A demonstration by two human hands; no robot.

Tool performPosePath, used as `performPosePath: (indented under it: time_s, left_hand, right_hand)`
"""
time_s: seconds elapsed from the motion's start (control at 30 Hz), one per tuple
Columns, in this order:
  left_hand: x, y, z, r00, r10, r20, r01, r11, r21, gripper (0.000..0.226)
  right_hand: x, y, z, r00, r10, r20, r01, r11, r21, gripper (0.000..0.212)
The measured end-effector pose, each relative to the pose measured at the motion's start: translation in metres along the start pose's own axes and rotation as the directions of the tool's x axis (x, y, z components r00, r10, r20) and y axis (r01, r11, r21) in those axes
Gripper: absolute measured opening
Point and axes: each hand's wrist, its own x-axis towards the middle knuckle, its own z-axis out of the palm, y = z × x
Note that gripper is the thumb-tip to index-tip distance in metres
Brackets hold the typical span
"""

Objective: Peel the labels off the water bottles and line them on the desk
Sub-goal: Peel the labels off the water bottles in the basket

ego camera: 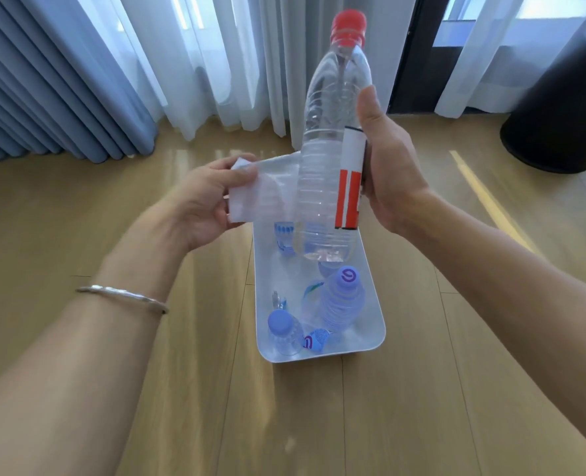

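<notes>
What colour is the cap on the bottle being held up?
Red. The cap shows best in the head view.

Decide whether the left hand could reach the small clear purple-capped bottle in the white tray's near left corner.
Probably not yet: the left hand pinches the peeled white label of the tall clear red-capped bottle. The small purple-capped bottle sits uncovered in the white tray, so nothing else blocks it.
</notes>
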Motion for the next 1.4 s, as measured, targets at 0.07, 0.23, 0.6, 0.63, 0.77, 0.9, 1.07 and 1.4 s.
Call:
performPosePath:
  time_s: [0.07, 0.23, 0.6, 0.63, 0.77, 0.9, 1.07, 1.4]
  left_hand:
    - [-0.006, 0.006, -0.012, 0.991, 0.005, 0.134, 0.012, 0.992, -0.124, 0.029]
    - [-0.007, 0.006, -0.021, 0.943, 0.192, 0.272, -0.056, 0.896, -0.440, 0.040]
    - [-0.021, 0.035, 0.030, 0.778, 0.629, 0.005, -0.514, 0.631, 0.581, 0.016]
    - [-0.023, 0.036, 0.035, 0.748, 0.663, 0.022, -0.510, 0.554, 0.658, 0.015]
    - [-0.030, 0.040, 0.044, 0.751, 0.649, 0.120, -0.504, 0.447, 0.739, 0.017]
    - [-0.041, 0.046, 0.051, 0.727, 0.673, 0.139, -0.599, 0.522, 0.608, 0.025]
    - [-0.055, 0.053, 0.078, 0.850, 0.473, 0.233, -0.516, 0.653, 0.554, 0.024]
    - [-0.022, 0.015, 0.064, 0.983, 0.160, 0.087, -0.178, 0.745, 0.643, 0.056]
  right_hand:
    - [-0.003, 0.001, 0.001, 0.999, 0.031, 0.016, -0.031, 0.999, 0.030, 0.041]
    - [-0.005, -0.007, 0.013, 0.997, 0.039, 0.066, -0.045, 0.995, 0.088, 0.047]
    - [-0.003, 0.006, 0.008, 0.998, -0.050, 0.039, 0.055, 0.990, -0.133, 0.044]
    - [-0.003, 0.007, 0.009, 0.998, -0.063, 0.030, 0.067, 0.985, -0.160, 0.045]
    - [-0.003, 0.011, 0.010, 0.997, -0.073, 0.000, 0.072, 0.980, -0.186, 0.054]
    - [-0.002, 0.012, 0.008, 0.996, -0.083, -0.040, 0.075, 0.984, -0.161, 0.046]
    - [-0.001, 0.012, 0.008, 0.990, -0.085, -0.116, 0.063, 0.982, -0.180, 0.036]
    - [-0.002, 0.015, 0.006, 0.996, -0.085, -0.017, 0.081, 0.985, -0.154, 0.023]
